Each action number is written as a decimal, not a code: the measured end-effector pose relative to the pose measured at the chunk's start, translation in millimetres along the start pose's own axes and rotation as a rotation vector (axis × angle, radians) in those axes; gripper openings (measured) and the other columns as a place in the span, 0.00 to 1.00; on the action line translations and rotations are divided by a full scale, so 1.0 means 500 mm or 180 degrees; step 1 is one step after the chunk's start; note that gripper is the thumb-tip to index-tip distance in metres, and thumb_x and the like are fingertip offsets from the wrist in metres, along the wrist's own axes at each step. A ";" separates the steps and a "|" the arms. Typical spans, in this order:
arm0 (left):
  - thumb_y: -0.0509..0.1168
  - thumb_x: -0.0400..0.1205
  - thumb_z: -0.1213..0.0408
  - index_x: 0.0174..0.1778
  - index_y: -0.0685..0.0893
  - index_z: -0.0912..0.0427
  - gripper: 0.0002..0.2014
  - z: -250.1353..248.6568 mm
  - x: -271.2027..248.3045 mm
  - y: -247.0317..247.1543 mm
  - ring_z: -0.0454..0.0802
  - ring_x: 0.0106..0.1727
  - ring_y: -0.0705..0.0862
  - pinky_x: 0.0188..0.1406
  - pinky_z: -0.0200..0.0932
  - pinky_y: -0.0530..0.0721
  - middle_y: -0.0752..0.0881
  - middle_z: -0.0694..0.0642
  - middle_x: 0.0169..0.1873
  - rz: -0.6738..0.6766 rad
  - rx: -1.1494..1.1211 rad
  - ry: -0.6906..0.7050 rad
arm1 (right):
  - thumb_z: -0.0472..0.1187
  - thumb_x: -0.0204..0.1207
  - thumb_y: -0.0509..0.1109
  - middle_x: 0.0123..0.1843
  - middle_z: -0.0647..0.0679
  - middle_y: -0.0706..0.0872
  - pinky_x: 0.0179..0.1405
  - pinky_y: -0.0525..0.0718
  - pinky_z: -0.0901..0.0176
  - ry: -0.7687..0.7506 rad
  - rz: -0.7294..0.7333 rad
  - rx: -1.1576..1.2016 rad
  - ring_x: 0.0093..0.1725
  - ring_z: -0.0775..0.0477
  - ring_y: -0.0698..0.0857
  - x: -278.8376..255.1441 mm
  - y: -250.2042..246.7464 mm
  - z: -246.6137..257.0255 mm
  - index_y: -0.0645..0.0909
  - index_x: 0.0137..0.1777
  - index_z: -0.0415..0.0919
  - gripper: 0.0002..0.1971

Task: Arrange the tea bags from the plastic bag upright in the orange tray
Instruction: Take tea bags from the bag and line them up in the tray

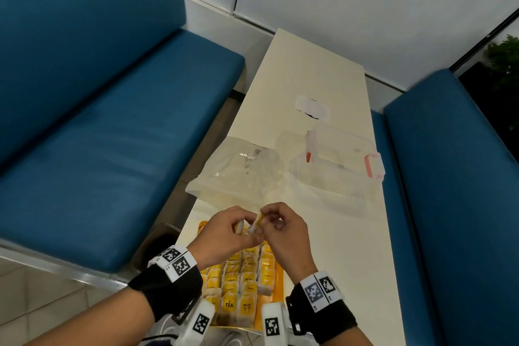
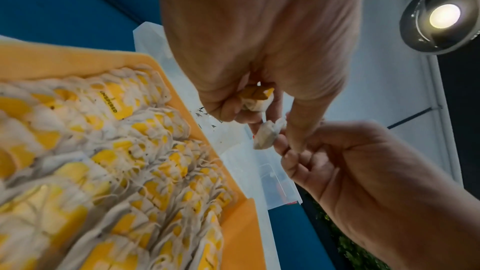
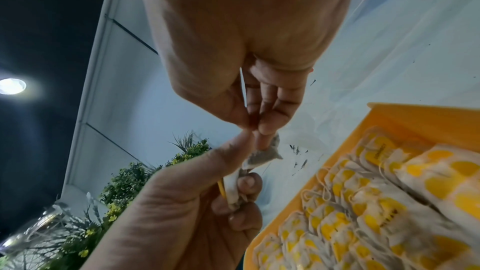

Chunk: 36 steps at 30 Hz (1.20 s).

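My left hand (image 1: 243, 227) and right hand (image 1: 266, 220) meet above the far end of the orange tray (image 1: 278, 284). Between them they pinch a tea bag (image 1: 257, 224) with a yellow tag. In the left wrist view the left hand (image 2: 259, 114) curls round a second tea bag (image 2: 257, 98), while the shared tea bag (image 2: 267, 137) hangs at the fingertips of the right hand (image 2: 288, 151). The right wrist view shows the right hand (image 3: 255, 129) pinching the top of that tea bag (image 3: 262, 155). Several rows of tea bags (image 1: 247, 281) stand upright in the tray. The clear plastic bag (image 1: 238, 168) lies flat beyond it.
The narrow cream table (image 1: 317, 70) runs away from me between two blue benches (image 1: 112, 149). A clear box with pink latches (image 1: 337, 174) sits right of the bag, and a small white wrapper (image 1: 311, 107) lies farther back. The tray sits near the table's left edge.
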<state>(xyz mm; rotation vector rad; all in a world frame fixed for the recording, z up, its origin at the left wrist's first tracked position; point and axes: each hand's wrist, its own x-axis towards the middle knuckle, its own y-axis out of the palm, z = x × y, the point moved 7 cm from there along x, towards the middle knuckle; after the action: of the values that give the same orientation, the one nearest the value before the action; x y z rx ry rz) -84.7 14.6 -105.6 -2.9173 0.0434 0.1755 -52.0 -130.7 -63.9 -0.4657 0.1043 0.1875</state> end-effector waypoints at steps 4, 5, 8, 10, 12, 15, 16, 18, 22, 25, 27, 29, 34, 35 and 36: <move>0.83 0.74 0.58 0.48 0.93 0.47 0.09 0.009 0.008 -0.001 0.39 0.49 0.86 0.49 0.36 0.82 0.89 0.44 0.48 -0.0052 -0.0069 0.0033 | 0.27 0.74 0.70 0.38 0.53 0.85 0.36 0.86 0.55 0.0119 0.0120 -0.0042 0.33 0.49 0.86 0.004 0.005 -0.004 0.84 0.49 0.51 0.15; 0.82 0.75 0.59 0.47 0.94 0.48 0.07 0.011 0.009 -0.001 0.39 0.48 0.87 0.49 0.36 0.82 0.89 0.44 0.47 -0.0037 -0.0108 0.0007 | 0.28 0.74 0.72 0.38 0.53 0.84 0.35 0.84 0.61 0.0160 0.0176 -0.0061 0.33 0.52 0.84 0.005 0.004 -0.006 0.85 0.50 0.51 0.15; 0.79 0.78 0.62 0.45 0.95 0.48 0.03 0.023 0.010 -0.001 0.34 0.42 0.86 0.50 0.39 0.82 0.92 0.43 0.43 0.0063 -0.0197 -0.0148 | 0.38 0.71 0.80 0.49 0.51 0.83 0.39 0.79 0.71 0.0260 0.0247 -0.0442 0.39 0.58 0.81 0.014 -0.004 -0.017 0.86 0.51 0.52 0.11; 0.77 0.80 0.61 0.47 0.94 0.49 0.03 0.032 0.010 -0.001 0.37 0.46 0.89 0.55 0.45 0.85 0.94 0.45 0.42 0.0122 -0.0264 -0.0279 | 0.46 0.70 0.82 0.52 0.51 0.85 0.43 0.82 0.66 0.0354 0.0254 -0.0536 0.42 0.56 0.85 0.019 -0.010 -0.029 0.87 0.48 0.51 0.09; 0.76 0.82 0.63 0.49 0.94 0.50 0.04 0.034 0.011 0.000 0.43 0.49 0.91 0.57 0.47 0.88 0.94 0.48 0.44 0.0119 -0.0343 -0.0328 | 0.45 0.70 0.82 0.45 0.49 0.90 0.40 0.83 0.61 0.0334 0.0364 -0.0405 0.37 0.55 0.88 0.020 -0.011 -0.032 0.89 0.44 0.47 0.06; 0.74 0.82 0.66 0.48 0.94 0.52 0.05 0.030 0.013 0.001 0.44 0.48 0.91 0.53 0.42 0.89 0.94 0.48 0.44 0.0095 -0.0308 -0.0292 | 0.36 0.75 0.78 0.33 0.48 0.90 0.35 0.82 0.61 0.0206 0.0631 -0.0255 0.31 0.55 0.86 0.016 -0.010 -0.021 0.90 0.43 0.41 0.01; 0.74 0.83 0.66 0.49 0.94 0.51 0.05 0.030 0.013 0.002 0.43 0.49 0.91 0.51 0.40 0.88 0.94 0.48 0.45 0.0122 -0.0287 -0.0296 | 0.35 0.75 0.77 0.31 0.49 0.89 0.34 0.81 0.61 0.0186 0.0672 -0.0299 0.31 0.54 0.86 0.016 -0.012 -0.019 0.89 0.42 0.41 0.01; 0.74 0.83 0.65 0.50 0.93 0.49 0.06 0.034 0.014 0.004 0.41 0.50 0.91 0.50 0.36 0.87 0.94 0.46 0.46 0.0180 -0.0260 -0.0330 | 0.36 0.75 0.77 0.31 0.50 0.89 0.34 0.83 0.58 0.0187 0.0712 -0.0517 0.30 0.54 0.86 0.018 -0.018 -0.021 0.89 0.41 0.44 0.03; 0.73 0.84 0.61 0.56 0.90 0.46 0.07 0.050 0.019 -0.010 0.34 0.45 0.88 0.48 0.34 0.83 0.94 0.48 0.45 0.0095 -0.0220 -0.0553 | 0.37 0.72 0.76 0.38 0.54 0.89 0.34 0.80 0.71 0.0135 0.1055 -0.1576 0.34 0.61 0.84 0.009 -0.036 -0.037 0.86 0.39 0.55 0.09; 0.70 0.86 0.61 0.59 0.87 0.47 0.08 0.058 0.022 -0.012 0.33 0.34 0.85 0.43 0.33 0.82 0.94 0.50 0.42 0.0166 -0.0175 -0.0680 | 0.33 0.72 0.71 0.40 0.61 0.84 0.35 0.75 0.77 0.0189 0.1712 -0.2319 0.40 0.63 0.83 -0.023 -0.025 -0.063 0.89 0.45 0.52 0.11; 0.69 0.86 0.61 0.60 0.87 0.47 0.08 0.062 0.023 -0.011 0.35 0.32 0.84 0.42 0.34 0.83 0.94 0.50 0.42 0.0202 -0.0149 -0.0717 | 0.32 0.73 0.71 0.39 0.59 0.83 0.32 0.75 0.75 0.0304 0.2226 -0.2644 0.33 0.64 0.81 -0.050 -0.010 -0.089 0.90 0.50 0.46 0.12; 0.69 0.86 0.60 0.59 0.87 0.47 0.08 0.065 0.025 -0.010 0.37 0.33 0.84 0.44 0.36 0.84 0.94 0.49 0.42 0.0219 -0.0144 -0.0749 | 0.32 0.75 0.72 0.41 0.55 0.85 0.27 0.77 0.71 0.0451 0.2620 -0.2844 0.27 0.63 0.78 -0.070 0.003 -0.112 0.90 0.53 0.45 0.11; 0.69 0.86 0.59 0.59 0.87 0.46 0.07 0.068 0.023 -0.008 0.40 0.34 0.84 0.51 0.43 0.86 0.94 0.48 0.42 0.0238 -0.0198 -0.0794 | 0.33 0.75 0.71 0.57 0.48 0.90 0.47 0.83 0.58 0.0308 0.2568 -0.3279 0.52 0.46 0.88 -0.078 0.030 -0.139 0.90 0.55 0.49 0.14; 0.69 0.86 0.59 0.59 0.87 0.46 0.07 0.069 0.022 -0.008 0.40 0.35 0.84 0.51 0.45 0.86 0.94 0.48 0.42 0.0249 -0.0209 -0.0815 | 0.33 0.74 0.70 0.59 0.48 0.89 0.51 0.83 0.56 0.0272 0.2494 -0.3291 0.56 0.44 0.87 -0.077 0.032 -0.146 0.90 0.55 0.50 0.15; 0.68 0.87 0.59 0.59 0.87 0.46 0.07 0.069 0.022 -0.009 0.41 0.35 0.85 0.52 0.45 0.86 0.94 0.48 0.42 0.0259 -0.0218 -0.0835 | 0.34 0.74 0.69 0.59 0.47 0.88 0.52 0.83 0.55 0.0248 0.2427 -0.3305 0.57 0.44 0.86 -0.075 0.034 -0.153 0.89 0.55 0.50 0.15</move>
<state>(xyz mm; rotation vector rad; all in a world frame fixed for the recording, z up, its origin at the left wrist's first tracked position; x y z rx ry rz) -77.5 26.2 -139.2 -2.9347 0.1157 0.5816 -96.5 -156.7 -133.9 -1.4611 0.2600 0.9962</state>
